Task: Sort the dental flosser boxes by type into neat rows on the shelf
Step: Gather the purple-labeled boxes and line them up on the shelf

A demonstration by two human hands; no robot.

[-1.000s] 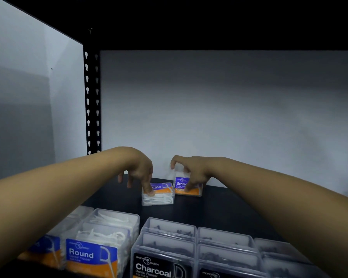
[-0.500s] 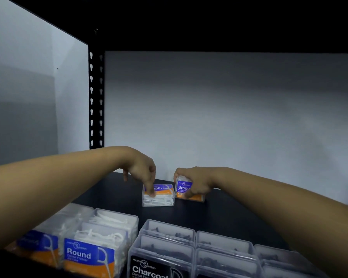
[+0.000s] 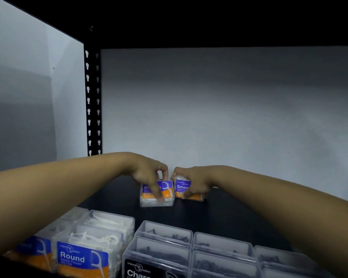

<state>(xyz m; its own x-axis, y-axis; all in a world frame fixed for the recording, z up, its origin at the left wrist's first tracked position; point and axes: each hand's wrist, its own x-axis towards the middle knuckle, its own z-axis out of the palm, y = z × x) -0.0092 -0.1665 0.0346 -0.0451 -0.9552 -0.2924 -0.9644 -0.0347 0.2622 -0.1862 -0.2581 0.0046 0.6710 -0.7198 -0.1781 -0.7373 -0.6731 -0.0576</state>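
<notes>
Two clear "Smooth" flosser boxes with blue and orange labels stand side by side at the back of the dark shelf (image 3: 219, 215). My left hand (image 3: 149, 175) grips the left Smooth box (image 3: 167, 192) from above, a finger down its front label. My right hand (image 3: 191, 182) holds the right Smooth box (image 3: 182, 187), fingers curled over its top and front. Near the front edge stand "Round" boxes (image 3: 82, 257) with white flossers on the left and "Charcoal" boxes (image 3: 159, 255) with dark flossers in rows on the right.
A black perforated upright (image 3: 92, 101) stands at the back left. A pale wall (image 3: 229, 117) closes the back, and a dark shelf board hangs overhead. Bare dark shelf lies between the front rows and the two Smooth boxes.
Both hands have drawn together with their Smooth boxes. The right box has slid left until it stands close beside the left one.
</notes>
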